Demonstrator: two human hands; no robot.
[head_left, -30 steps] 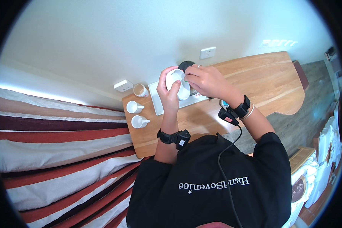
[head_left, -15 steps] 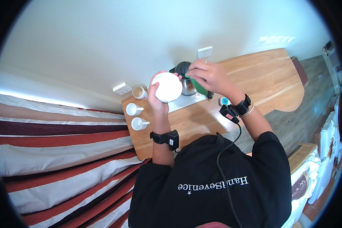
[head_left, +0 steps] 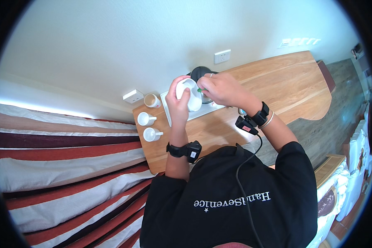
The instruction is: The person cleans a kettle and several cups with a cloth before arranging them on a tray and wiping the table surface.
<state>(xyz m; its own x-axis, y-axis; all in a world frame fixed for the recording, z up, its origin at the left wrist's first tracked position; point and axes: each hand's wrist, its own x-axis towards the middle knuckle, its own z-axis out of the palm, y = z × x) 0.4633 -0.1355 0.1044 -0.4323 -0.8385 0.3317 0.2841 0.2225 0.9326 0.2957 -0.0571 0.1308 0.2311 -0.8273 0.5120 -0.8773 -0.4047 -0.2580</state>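
In my left hand [head_left: 178, 105] is a small white bowl [head_left: 193, 102], tipped on its side with my thumb over the rim. My right hand [head_left: 222, 88] is beside the bowl, its fingers pinched on a thin green piece [head_left: 200, 89]; most of that piece is hidden, so its kind cannot be told. Beyond both hands, a kettle with a black lid [head_left: 199, 72] stands on a white tray [head_left: 168, 110]. My hands and the bowl cover much of the kettle.
Two white mugs [head_left: 146, 119] and a paper cup [head_left: 151, 100] stand at the left end of the wooden table [head_left: 277, 82]. White sockets [head_left: 222, 56] are on the wall behind. A small round item [head_left: 242, 111] lies partly under my right wrist. Striped curtain [head_left: 70, 161] hangs left.
The bowl has turned from a flat round face to a tilted side view and shifted slightly right. My right hand has moved slightly down and left, and far less green shows.
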